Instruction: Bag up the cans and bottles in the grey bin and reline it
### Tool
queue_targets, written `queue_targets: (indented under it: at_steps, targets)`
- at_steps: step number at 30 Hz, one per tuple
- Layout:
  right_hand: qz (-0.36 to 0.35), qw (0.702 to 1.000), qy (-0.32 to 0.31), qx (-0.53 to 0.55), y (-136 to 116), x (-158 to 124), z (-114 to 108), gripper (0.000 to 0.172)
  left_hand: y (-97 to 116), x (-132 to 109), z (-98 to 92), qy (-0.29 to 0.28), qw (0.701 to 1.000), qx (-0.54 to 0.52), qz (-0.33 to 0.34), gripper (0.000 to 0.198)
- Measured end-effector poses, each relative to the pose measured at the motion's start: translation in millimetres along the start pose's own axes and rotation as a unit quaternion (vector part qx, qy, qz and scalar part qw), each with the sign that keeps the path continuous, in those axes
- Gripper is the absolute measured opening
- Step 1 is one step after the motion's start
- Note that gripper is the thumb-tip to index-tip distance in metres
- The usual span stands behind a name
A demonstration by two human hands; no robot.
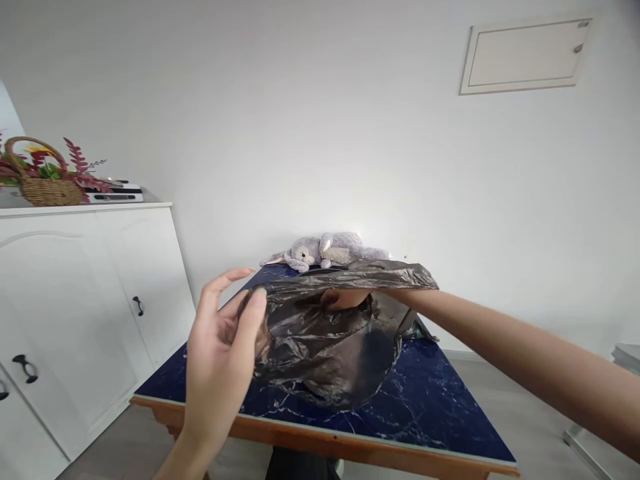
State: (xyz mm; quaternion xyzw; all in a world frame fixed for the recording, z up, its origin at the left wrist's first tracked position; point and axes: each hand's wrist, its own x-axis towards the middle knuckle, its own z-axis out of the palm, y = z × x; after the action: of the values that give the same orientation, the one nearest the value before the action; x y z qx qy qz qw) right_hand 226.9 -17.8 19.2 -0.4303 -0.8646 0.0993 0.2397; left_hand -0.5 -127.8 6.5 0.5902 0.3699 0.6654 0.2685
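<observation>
A thin black plastic bag (330,347) hangs above the table, held up between both hands. My left hand (220,353) pinches the bag's left edge between thumb and fingers. My right hand (345,298) is pushed inside the bag's mouth, mostly covered by the plastic, with only a bit of it showing; my right forearm reaches in from the lower right. The bag sags down toward the tabletop.
A table with a dark blue marbled top (425,400) and wooden edge stands in front of me. A grey plush toy (325,250) lies at its far end by the wall. A white cabinet (75,307) at left carries a wicker basket of flowers (47,177).
</observation>
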Motion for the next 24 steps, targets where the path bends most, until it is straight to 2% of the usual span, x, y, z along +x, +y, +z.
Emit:
queue_targets:
  at_steps: [3,5,6,8,9,11,14,16,19,24]
  targets:
    - [-0.006,0.993,-0.121,0.016,-7,-7,-18,0.033,-5,9,-10.9,0.005,0.993,0.106,0.053,0.035]
    - [-0.002,0.986,-0.163,0.029,-11,-18,-33,0.037,-6,7,-13.9,0.038,0.963,0.208,0.164,0.036]
    - [0.004,0.986,-0.162,0.033,-12,-25,-39,0.039,-6,4,-14.0,0.060,0.935,0.254,0.239,0.038]
    - [0.025,0.992,-0.121,0.026,-14,-38,-48,0.046,-1,-3,-11.7,0.077,0.865,0.321,0.377,0.040]
    - [0.037,0.995,-0.096,0.019,-15,-44,-50,0.048,2,-5,-9.4,0.057,0.836,0.341,0.426,0.040]
    - [0.062,0.996,-0.060,0.002,-15,-51,-49,0.050,7,-6,-2.5,-0.039,0.795,0.363,0.485,0.037]
    - [0.075,0.997,-0.025,-0.018,-14,-53,-42,0.049,4,9,11.8,-0.216,0.749,0.394,0.487,0.033]
    - [0.064,0.998,-0.007,-0.017,-12,-50,-35,0.049,-7,25,21.4,-0.280,0.731,0.433,0.447,0.035]
    - [0.037,0.999,0.005,0.000,-4,-42,-25,0.054,-28,50,31.0,-0.305,0.721,0.490,0.382,0.038]
    - [0.033,0.998,-0.043,0.028,13,-37,-14,0.063,-50,75,30.9,-0.344,0.726,0.509,0.309,0.036]
